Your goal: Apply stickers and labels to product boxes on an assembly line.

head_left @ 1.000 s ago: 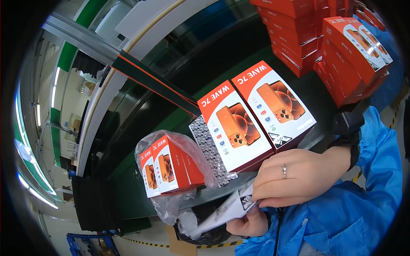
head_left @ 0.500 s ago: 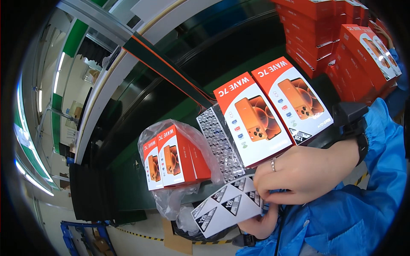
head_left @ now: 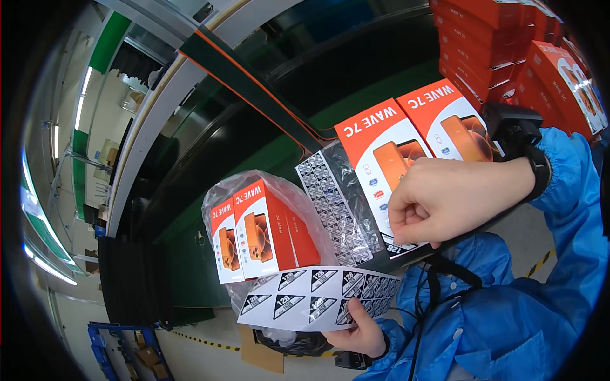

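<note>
Holding a long white sheet of black triangular stickers [head_left: 289, 301] in the left hand [head_left: 359, 330], grip narrowed on the lower edge with thumb on top, fingers beneath mostly hidden by the paper. Curling the right hand [head_left: 451, 200] over the lower part of a red-and-white rectangular phone carton [head_left: 375, 140], fingertips turned down and half covering a black triangular label [head_left: 401, 247] at the bottom end; impossible to tell from this angle a grip on something from a plain press. Just beside, on the dark green surface [head_left: 184, 263], a second red-and-white carton [head_left: 429, 101], lower end lost behind the right wrist and a boxy black device [head_left: 511, 124]. To the left, under glare, a silver-and-black patterned sheet in clear plastic [head_left: 333, 209]. Farther left, inside a crumpled translucent plastic bag [head_left: 225, 186], a pair of red-and-white cartons [head_left: 257, 235], bottom edges partly behind the stickers. At upper right, tall stacks of red cartons [head_left: 473, 54], cut off by the picture's edge. Below, near the floor, a shiny black plastic bundle [head_left: 302, 346], contents too obscured to make out.
</note>
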`<state>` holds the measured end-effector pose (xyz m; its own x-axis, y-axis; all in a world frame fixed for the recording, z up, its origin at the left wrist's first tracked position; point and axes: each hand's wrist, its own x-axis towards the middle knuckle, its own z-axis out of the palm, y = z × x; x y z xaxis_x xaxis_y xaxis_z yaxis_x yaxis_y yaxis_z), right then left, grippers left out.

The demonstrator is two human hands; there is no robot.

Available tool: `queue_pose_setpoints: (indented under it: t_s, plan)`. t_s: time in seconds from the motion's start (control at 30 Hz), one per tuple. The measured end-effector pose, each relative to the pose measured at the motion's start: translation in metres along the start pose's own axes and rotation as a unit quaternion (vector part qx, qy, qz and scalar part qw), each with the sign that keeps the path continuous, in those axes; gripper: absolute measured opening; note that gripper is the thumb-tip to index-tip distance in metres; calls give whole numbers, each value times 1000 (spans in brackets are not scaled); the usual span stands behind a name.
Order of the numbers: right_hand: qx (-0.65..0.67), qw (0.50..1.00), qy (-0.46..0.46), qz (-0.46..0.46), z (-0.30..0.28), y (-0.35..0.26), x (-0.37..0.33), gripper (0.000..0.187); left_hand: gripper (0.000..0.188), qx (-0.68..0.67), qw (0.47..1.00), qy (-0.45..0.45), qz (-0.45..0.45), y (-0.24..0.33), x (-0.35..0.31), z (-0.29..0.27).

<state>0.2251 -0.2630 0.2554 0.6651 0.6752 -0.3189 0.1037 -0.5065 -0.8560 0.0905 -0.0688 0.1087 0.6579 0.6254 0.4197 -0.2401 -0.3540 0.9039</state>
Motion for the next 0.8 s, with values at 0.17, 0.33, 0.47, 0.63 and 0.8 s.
queue_pose_setpoints:
  t_s: [0.17, 0.33, 0.47, 0.63, 0.8]
  plan:
    - [4, 1000, -9, 9, -2, -1, 0, 18, 50, -12, 1000, 4, 6, -5, 1, 1]
    - [-50, 999, -8, 14, 1, 3, 6, 18, 52, -7, 1000, -9, 8, -8, 2, -3]
    - [-145, 983, 85, -68, 7, 10, 0, 21, 44, 16, 1000, 7, 14, -2, 0, 6]
    - [-156, 918, 254, -263, 3, 19, -41, 22, 63, -511, 845, -141, -72, -16, 16, -11]
    - [-48, 828, 540, -145, 35, 87, -91, 58, 64, -419, 858, -248, -161, 48, 22, 58]
